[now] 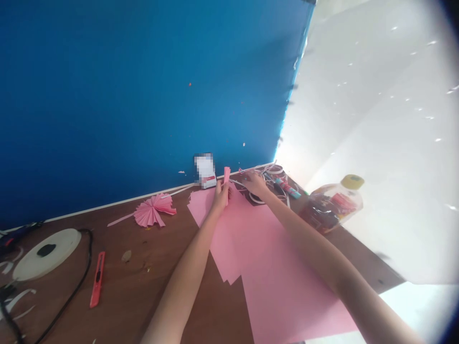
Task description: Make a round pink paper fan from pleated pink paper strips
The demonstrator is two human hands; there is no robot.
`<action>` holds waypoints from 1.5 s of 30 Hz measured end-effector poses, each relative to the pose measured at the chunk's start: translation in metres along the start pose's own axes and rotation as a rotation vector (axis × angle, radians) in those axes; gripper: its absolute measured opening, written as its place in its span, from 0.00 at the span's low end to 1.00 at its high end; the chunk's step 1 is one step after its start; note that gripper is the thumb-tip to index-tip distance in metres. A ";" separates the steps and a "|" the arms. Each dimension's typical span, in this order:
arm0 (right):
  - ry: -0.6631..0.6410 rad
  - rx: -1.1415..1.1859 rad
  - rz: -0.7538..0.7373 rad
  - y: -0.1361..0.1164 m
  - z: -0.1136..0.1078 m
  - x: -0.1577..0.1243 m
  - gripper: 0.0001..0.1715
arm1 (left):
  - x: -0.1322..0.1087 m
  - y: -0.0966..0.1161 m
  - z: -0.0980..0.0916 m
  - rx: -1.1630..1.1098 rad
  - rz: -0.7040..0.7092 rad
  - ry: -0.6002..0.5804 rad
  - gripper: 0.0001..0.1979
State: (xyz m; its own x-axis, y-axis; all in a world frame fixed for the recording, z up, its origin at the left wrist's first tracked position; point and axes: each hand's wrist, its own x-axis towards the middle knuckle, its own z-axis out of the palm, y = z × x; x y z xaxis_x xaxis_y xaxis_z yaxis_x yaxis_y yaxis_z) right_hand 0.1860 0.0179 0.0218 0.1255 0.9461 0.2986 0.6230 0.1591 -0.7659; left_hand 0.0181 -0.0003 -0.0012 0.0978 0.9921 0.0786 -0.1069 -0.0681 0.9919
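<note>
My left hand [221,195] is closed around a narrow pleated strip of pink paper [226,175], held upright over the sheets. Large pink paper sheets [265,258] lie overlapping on the brown table under my forearms. My right hand [254,182] is at the near side of a tangle of white strips [274,170], its fingers bent and pinched low; what lies between the fingertips is too small to make out. To the left rests a pink pleated paper fan [153,210], spread nearly into a round, with a thin strip beside it.
A phone [205,169] leans on the blue wall. A red box cutter [97,279], a black cable [88,253] and a round white disc [46,254] lie at left. A blue and red tube [288,188] and a yellow-capped bottle [333,205] are at right.
</note>
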 end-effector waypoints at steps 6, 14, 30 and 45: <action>0.140 -0.698 0.000 0.006 -0.019 -0.007 0.21 | -0.003 0.003 0.001 0.002 -0.037 0.007 0.14; 0.152 -0.853 0.127 0.020 -0.031 0.000 0.17 | -0.002 -0.001 0.000 0.038 0.021 -0.017 0.13; 0.111 -0.833 0.112 0.009 -0.028 -0.002 0.22 | 0.001 -0.002 0.000 0.021 0.011 -0.044 0.14; -0.041 -0.903 0.245 0.002 -0.035 -0.003 0.21 | 0.001 -0.002 0.000 0.059 0.025 -0.057 0.14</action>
State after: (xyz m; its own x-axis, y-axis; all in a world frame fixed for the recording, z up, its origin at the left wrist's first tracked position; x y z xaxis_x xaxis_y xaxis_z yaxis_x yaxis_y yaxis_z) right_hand 0.2135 0.0054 0.0395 0.3160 0.9361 0.1543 0.9486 -0.3090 -0.0677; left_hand 0.0187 0.0008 -0.0033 0.1518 0.9825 0.1077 -0.0521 -0.1009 0.9935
